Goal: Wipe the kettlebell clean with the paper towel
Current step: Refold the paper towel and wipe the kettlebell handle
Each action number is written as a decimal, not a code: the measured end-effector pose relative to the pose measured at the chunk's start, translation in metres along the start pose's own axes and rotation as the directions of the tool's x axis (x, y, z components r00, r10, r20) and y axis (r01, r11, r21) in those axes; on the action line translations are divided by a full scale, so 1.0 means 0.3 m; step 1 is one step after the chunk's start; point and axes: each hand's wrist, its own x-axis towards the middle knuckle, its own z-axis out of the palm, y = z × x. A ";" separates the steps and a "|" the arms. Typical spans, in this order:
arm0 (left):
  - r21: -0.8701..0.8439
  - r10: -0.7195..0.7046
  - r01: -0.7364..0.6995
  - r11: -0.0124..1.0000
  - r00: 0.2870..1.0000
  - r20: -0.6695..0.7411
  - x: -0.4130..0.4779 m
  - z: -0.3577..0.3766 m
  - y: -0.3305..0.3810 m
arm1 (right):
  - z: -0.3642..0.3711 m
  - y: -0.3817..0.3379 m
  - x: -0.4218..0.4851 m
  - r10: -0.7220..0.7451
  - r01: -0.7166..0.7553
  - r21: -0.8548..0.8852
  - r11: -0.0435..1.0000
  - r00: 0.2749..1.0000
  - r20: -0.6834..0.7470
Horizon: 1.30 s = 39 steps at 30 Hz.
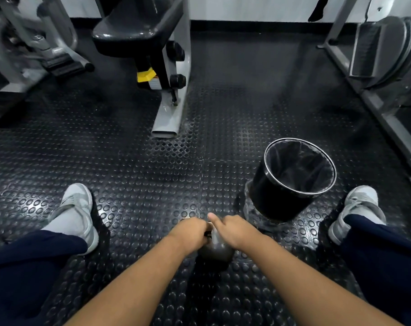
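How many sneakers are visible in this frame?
2. The left sneaker rests on the floor at left; the right sneaker sits beside the black bin. Trouser legs partly cover both.

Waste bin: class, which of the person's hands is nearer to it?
Right. The right hand lies on the kettlebell, on the side toward the bin; the left hand grips the kettlebell on its far side.

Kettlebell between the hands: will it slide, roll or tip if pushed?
Probably heavy for its size: the kettlebell looks like metal. The studded rubber floor should resist sliding. Its rounded body may rock unless the left hand steadies it.
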 end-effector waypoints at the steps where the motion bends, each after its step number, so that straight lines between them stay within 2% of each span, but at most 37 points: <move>1: 0.008 0.013 -0.013 1.000 1.000 -0.001 -0.003 -0.002 0.001 | -0.002 0.029 -0.005 0.003 -0.003 0.004 1.000 1.000 -0.010; 6: 0.037 0.010 -0.011 0.999 1.000 0.011 -0.003 -0.005 0.006 | -0.019 0.078 -0.009 0.041 -0.042 -0.069 0.997 0.999 -0.018; 10: 0.009 -0.040 0.040 0.999 0.999 0.001 -0.003 -0.002 0.010 | 0.011 -0.003 -0.008 -0.032 0.027 -0.109 0.994 0.998 -0.047; 14: 0.015 -0.027 0.027 1.000 0.999 -0.027 -0.007 0.001 0.009 | 0.060 0.038 -0.054 -0.108 0.087 -0.145 0.986 0.983 -0.145; 20: -0.010 0.007 -0.007 1.000 1.000 -0.004 0.001 0.011 0.014 | 0.056 0.147 -0.053 0.041 -0.068 -0.134 0.989 0.980 -0.194; 24: -0.001 -0.028 0.028 1.000 1.000 -0.011 -0.001 0.008 0.007 | 0.109 0.056 -0.018 -0.067 0.029 -0.164 0.986 0.970 -0.232; 29: 0.003 0.002 -0.002 1.000 1.000 -0.020 -0.004 0.007 0.004 | 0.142 0.107 -0.038 -0.134 0.121 -0.065 0.991 0.953 -0.271; 31: -0.018 0.008 -0.008 1.000 1.000 -0.017 -0.005 0.005 0.009 | 0.128 0.167 -0.043 -0.081 0.073 -0.037 0.997 0.959 -0.271; 35: -0.036 -0.014 0.014 0.999 1.000 -0.004 -0.010 0.000 0.015 | 0.071 0.190 -0.019 0.025 -0.050 -0.110 0.993 0.976 -0.216; 37: -0.026 -0.026 0.026 0.999 1.000 -0.003 -0.011 -0.002 0.019 | 0.068 0.128 -0.005 0.009 -0.030 -0.111 0.993 0.981 -0.191; 39: -0.027 -0.040 0.040 0.999 0.999 -0.004 -0.015 -0.005 0.019 | 0.104 0.072 -0.003 -0.072 0.052 -0.106 0.993 0.978 -0.194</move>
